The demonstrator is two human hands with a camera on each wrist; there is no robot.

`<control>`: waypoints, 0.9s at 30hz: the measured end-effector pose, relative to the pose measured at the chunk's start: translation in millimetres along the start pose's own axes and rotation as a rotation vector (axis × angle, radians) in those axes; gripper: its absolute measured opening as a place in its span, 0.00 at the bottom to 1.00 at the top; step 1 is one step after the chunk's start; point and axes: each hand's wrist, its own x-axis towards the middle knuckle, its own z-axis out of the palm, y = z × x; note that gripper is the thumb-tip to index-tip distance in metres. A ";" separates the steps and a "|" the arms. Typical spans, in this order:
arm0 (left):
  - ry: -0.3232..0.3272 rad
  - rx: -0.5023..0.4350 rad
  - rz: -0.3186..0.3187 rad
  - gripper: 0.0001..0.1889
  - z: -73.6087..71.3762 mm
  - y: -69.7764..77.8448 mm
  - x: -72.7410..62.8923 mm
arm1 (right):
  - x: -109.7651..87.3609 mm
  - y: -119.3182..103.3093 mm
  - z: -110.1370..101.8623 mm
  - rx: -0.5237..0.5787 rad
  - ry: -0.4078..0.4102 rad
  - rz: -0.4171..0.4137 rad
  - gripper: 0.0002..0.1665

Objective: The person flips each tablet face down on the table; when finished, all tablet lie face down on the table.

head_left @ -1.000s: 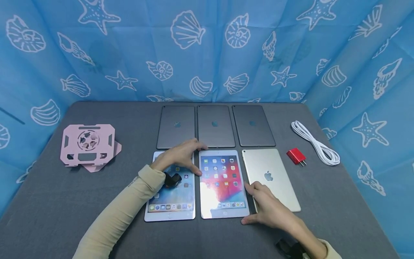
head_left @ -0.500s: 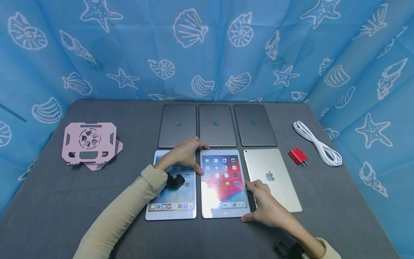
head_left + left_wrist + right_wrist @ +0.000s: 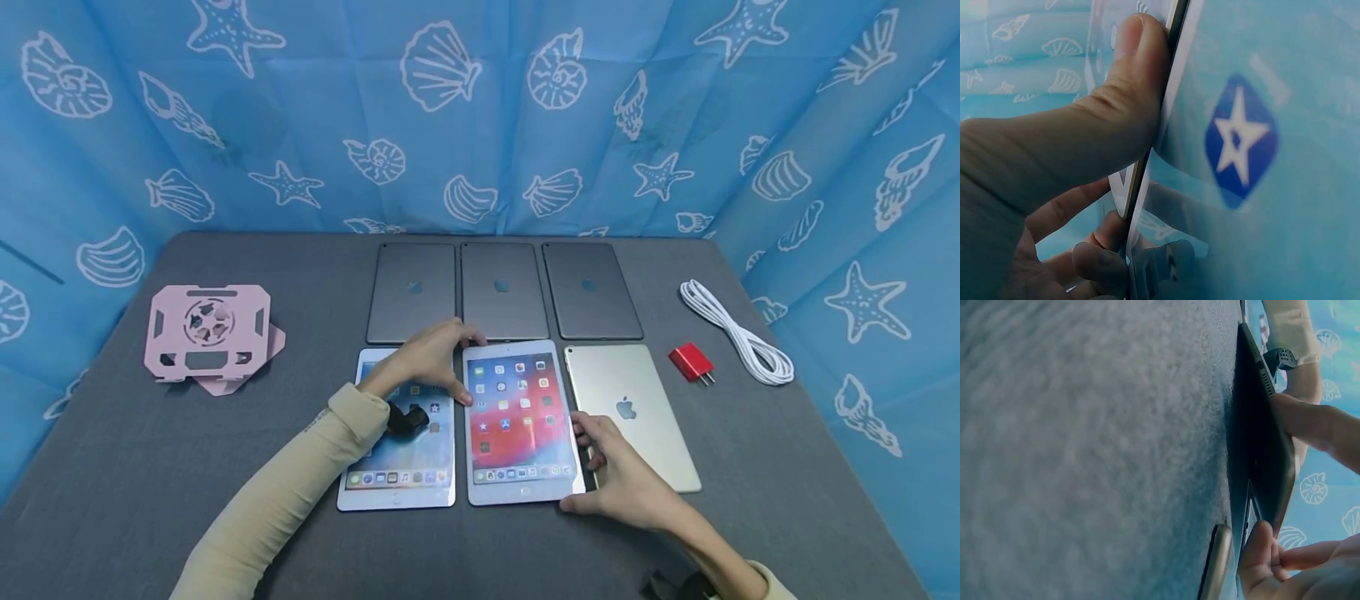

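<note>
A white-framed tablet (image 3: 517, 417) with a lit red-and-blue home screen lies in the middle of the near row, tilted, its right side raised off the cloth. My left hand (image 3: 431, 357) grips its upper left corner, thumb at the left side edge and fingers at the top edge. At its lower right, my right hand (image 3: 630, 483) holds it between thumb and fingers; the right wrist view shows the dark underside (image 3: 1266, 462) lifted. Under my left wrist lies a second white tablet (image 3: 397, 493), also lit. A silver tablet (image 3: 637, 400) lies face down beside my right hand.
Three dark grey tablets, the middle one (image 3: 502, 308) among them, lie face down in the far row. A pink slotted stand (image 3: 206, 354) sits at left. A red charger plug (image 3: 691, 362) and a coiled white cable (image 3: 735, 333) lie at right. A blue curtain (image 3: 480, 108) hangs behind.
The middle tablet's right side has come up from the cloth, and its screen glare has gone. My right fingers have curled further round its right edge. My left hand has stayed in place.
</note>
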 end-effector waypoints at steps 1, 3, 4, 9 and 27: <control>0.002 0.001 -0.001 0.46 0.1 0.2 -0.1 | -0.3 0.0 -0.7 0.010 0.001 -0.006 0.62; 0.004 0.002 -0.004 0.46 0.6 0.7 -0.7 | -1.0 -0.6 -1.9 0.025 -0.003 -0.002 0.62; 0.007 0.003 -0.005 0.46 0.9 1.2 -1.3 | -1.3 -1.0 -2.5 0.028 -0.005 -0.002 0.61; 0.022 0.002 -0.027 0.45 3.6 6.4 -5.4 | -2.9 -4.5 -4.9 0.060 -0.010 -0.022 0.60; 0.068 -0.021 -0.041 0.44 9.5 19.8 -8.6 | -13.7 -18.9 -9.2 0.143 0.049 -0.172 0.58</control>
